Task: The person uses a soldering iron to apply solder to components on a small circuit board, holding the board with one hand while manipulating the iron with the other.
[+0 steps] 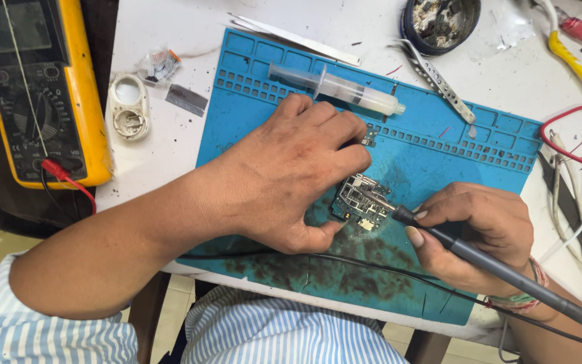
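Two hands met over one small board (360, 200) just right of the frame's centre, on the blue mat (439, 135). Our left hand (291, 178) lay flat across the board's left edge, fingers curled down and pinching it between thumb and fingertips, and we judged this was to pin it against the mat so it would not skate under the tool. Our right hand (479, 232) gripped the iron (506, 269) like a pen, fingers closed narrowly round the dark shaft near its front, which gave fine control of the tip; the tip sat on the board's right side. The iron's cable (372, 266) ran along the lower edge of the mat, under both wrists, out of the way.

The board looked dark blue-green, crowded with silvery shield frames and tiny parts, with a pale connector at its lower edge. Much of its left part was hidden by our fingers. The mat around it was smudged with dark stains.

A syringe (335, 87) lay on the mat above our left hand, tweezers (439, 84) at the upper right, and a yellow meter (42, 94) at the upper left, all near
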